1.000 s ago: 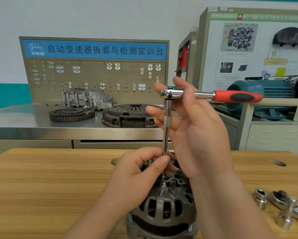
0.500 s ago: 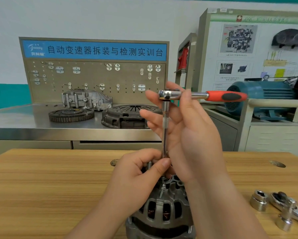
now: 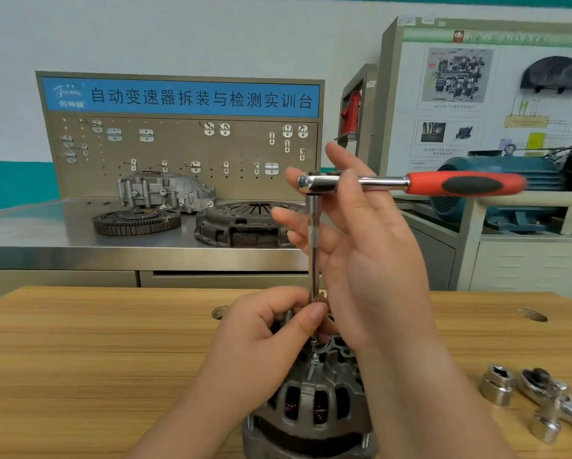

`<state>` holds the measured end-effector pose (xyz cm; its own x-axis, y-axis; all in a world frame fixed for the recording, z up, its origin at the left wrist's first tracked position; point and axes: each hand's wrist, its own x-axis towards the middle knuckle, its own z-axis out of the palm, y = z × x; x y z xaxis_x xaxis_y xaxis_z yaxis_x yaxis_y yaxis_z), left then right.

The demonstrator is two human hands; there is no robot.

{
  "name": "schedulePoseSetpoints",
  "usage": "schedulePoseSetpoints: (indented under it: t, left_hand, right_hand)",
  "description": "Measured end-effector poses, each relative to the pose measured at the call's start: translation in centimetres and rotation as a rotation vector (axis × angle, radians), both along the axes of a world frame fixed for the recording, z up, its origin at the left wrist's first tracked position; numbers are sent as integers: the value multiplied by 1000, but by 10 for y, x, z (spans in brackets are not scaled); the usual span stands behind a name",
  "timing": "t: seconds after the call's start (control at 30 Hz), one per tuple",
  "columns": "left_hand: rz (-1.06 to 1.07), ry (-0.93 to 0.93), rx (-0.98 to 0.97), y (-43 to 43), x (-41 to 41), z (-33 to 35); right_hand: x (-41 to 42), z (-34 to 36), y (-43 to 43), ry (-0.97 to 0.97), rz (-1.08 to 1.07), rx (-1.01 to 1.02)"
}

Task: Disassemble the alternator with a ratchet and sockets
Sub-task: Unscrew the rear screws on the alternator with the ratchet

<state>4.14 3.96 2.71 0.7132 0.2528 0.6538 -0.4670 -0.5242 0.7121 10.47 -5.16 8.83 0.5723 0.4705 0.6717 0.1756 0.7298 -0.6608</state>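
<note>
The lower end of the extension bar (image 3: pixel 314 246) is pinched by the fingers (image 3: pixel 314 313) of the left hand (image 3: pixel 264 342), just above the alternator (image 3: pixel 311 409), which stands on the wooden worktop (image 3: pixel 95 359) at bottom centre. The ratchet (image 3: pixel 460 183) head atop the bar is held between the thumb and nearly straight fingers of the right hand (image 3: pixel 377 270), red handle pointed right. Loose sockets (image 3: pixel 498 389) are seen at lower right.

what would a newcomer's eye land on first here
The red-handled ratchet, held level in mid-frame, stands out most; the right hand holds it near its head. From it a long steel bar drops straight down to the grey alternator at the bottom centre of the wooden table, where the left hand pinches the bar's lower end. Loose sockets lie at the right.
</note>
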Motion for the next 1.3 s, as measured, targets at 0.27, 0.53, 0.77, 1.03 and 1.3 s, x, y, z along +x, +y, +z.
schedulePoseSetpoints:
  t: [0.27, 0.53, 0.77, 1.03, 1.3]
  left_hand:
    - [35, -18, -7, -2, 1, 0]
    - [67, 27, 28, 1, 2, -2]
    - [82, -17, 34, -1, 2, -1]
    - [67, 7, 4, 1, 2, -2]
    - [23, -19, -3, -2, 1, -1]
  right_hand:
    - [1, 2, -2, -23, 108, -8]
    - [2, 2, -3, -54, 0, -13]
    - [4, 2, -3, -12, 92, -4]
    - [2, 3, -4, -73, 56, -20]
    - [5, 3, -4, 62, 156, -34]
